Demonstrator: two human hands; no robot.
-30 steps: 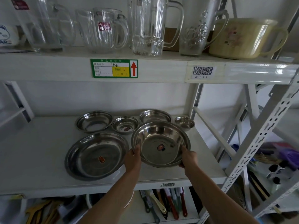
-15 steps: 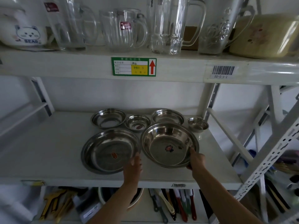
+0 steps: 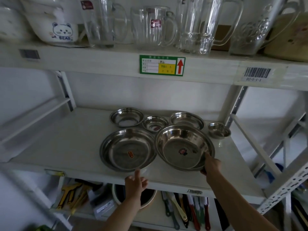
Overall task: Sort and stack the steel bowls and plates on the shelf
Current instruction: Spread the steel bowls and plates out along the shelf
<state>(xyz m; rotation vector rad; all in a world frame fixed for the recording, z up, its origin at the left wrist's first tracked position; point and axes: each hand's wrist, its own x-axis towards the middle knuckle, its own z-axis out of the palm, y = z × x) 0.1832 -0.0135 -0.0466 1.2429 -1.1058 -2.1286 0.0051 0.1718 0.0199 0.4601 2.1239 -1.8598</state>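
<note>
Right hand (image 3: pixel 210 165) pinches the big bowl's (image 3: pixel 184 147) rim on the shelf (image 3: pixel 66 147), left hand (image 3: pixel 135 184) loose beside the plate (image 3: pixel 127 150); nothing looks stacked yet, four small bowls (image 3: pixel 155 124) waiting behind.

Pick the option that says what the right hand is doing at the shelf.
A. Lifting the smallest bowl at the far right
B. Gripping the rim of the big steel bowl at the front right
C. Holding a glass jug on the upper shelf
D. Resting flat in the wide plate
B: the right hand pinches the near right rim of the big steel bowl, thumb inside it; the left hand holds nothing.
</note>
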